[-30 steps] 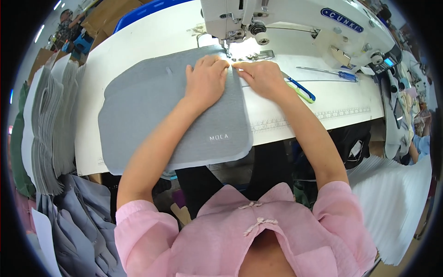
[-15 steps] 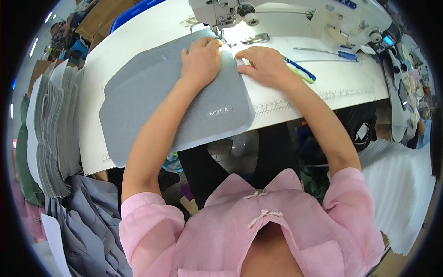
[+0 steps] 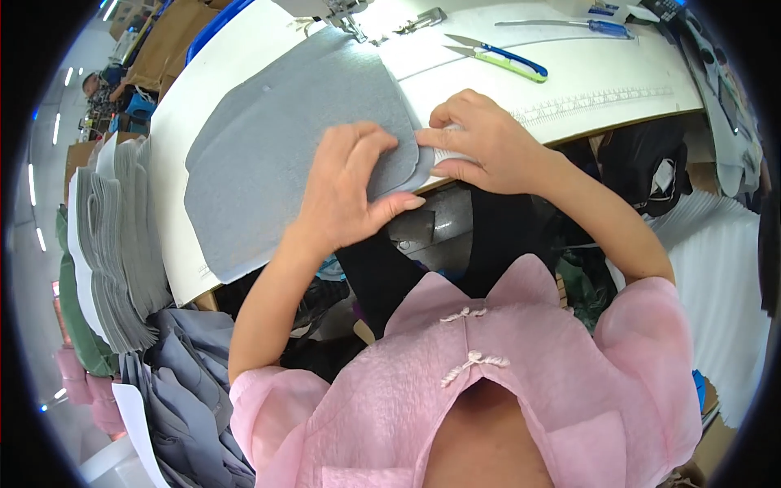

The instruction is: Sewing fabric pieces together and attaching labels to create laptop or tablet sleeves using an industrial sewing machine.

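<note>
A grey fabric panel (image 3: pixel 268 122) lies on the white table (image 3: pixel 610 73), with a second layer showing at its rounded lower right corner. My left hand (image 3: pixel 346 179) rests on the panel near that corner, fingers bent and thumb stretched out along the front edge. My right hand (image 3: pixel 480 146) has its fingertips and thumb around the corner's right edge; what lies under these fingers is partly hidden. The sewing machine's presser foot (image 3: pixel 356 32) stands by the panel's far edge. Snips (image 3: pixel 525 65) with blue and green handles lie beyond my right hand.
A screwdriver (image 3: pixel 610 29) lies at the back right. A blue bin (image 3: pixel 207 32) is at the far edge. Layered grey sheets (image 3: pixel 114 252) and loose grey pieces (image 3: pixel 187 382) sit at left, white sheets (image 3: pixel 724 268) at right. Another person (image 3: pixel 102 89) is at back left.
Both hands have come away from the needle toward the front edge; the right fingers are now at the panel's lower right corner. The view has shifted, so the machine shows higher in the picture.
</note>
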Available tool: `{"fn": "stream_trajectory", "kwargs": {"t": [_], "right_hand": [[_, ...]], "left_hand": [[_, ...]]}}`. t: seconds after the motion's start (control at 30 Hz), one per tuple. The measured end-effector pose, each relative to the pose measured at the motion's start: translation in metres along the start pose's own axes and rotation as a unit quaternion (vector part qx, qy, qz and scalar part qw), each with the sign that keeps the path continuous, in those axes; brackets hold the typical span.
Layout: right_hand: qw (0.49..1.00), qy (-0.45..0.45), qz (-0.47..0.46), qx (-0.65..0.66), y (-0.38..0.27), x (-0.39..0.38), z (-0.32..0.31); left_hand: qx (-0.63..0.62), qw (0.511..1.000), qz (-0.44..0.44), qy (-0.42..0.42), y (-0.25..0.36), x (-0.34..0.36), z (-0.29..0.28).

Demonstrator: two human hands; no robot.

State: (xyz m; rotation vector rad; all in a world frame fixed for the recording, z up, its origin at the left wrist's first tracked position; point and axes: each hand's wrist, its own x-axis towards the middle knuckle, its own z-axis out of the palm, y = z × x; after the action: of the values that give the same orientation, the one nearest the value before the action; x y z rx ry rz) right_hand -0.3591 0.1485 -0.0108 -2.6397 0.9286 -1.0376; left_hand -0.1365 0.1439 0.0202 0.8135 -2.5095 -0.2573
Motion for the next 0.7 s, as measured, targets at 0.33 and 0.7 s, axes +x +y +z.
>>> {"fn": "stream_trajectory", "kwargs": {"t": [0.33,0.7], "right_hand": [[1.000,0.025,0.002,0.015,-0.004,-0.001,0.002],[1.000,-0.009,-0.027,-0.007,-0.006,-0.004,0.003]], "left_hand": [[0.010,0.996,-0.027,0.083,0.012,-0.010,0.009],[-0.042,0.976,-0.185,0.109,0.018,-0.010,0.015]]}}
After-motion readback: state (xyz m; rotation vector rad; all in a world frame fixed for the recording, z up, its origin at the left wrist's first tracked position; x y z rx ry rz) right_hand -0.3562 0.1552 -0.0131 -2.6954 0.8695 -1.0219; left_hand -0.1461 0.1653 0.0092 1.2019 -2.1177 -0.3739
